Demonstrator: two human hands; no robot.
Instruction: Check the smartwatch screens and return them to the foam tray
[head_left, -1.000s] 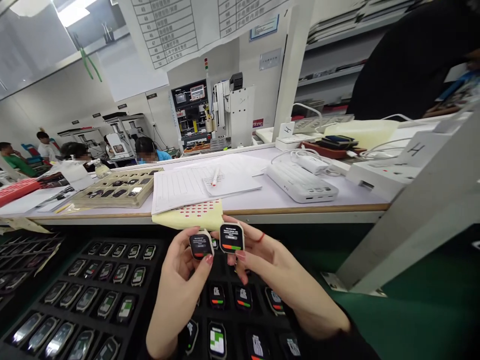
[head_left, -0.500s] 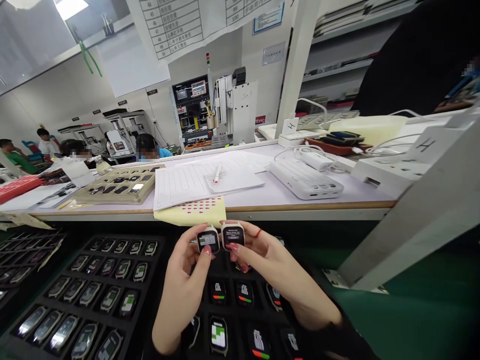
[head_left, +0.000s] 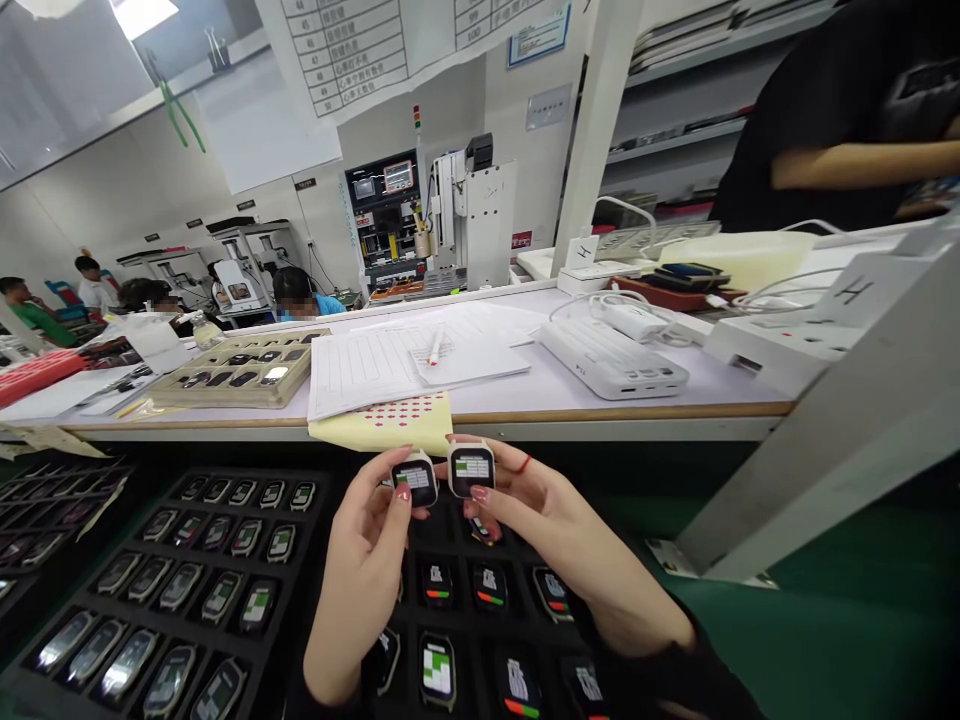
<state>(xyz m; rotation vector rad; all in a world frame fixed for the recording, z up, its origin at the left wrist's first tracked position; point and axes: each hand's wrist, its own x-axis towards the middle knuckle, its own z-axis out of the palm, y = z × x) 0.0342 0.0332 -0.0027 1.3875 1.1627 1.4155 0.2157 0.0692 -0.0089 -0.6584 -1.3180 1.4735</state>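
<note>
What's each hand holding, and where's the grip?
The left hand holds one watch, the right hand another watch, each gripped by its case, fingers over its lower front.

A pale shelf (head_left: pixel 731 388) with a wood-toned front edge spans your green bench (head_left: pixel 832 640). Beyond its far edge you face a light wall (head_left: pixel 510 120), grey storage racks (head_left: pixel 682 142) past the right end; a ceiling lamp (head_left: pixel 144 14) shines toward the left.

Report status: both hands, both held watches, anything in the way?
Left hand gripping left watch; right hand gripping right watch. Both screens lit, white and green blocks showing. Thumbs partly over screens; nothing else in front.
</note>
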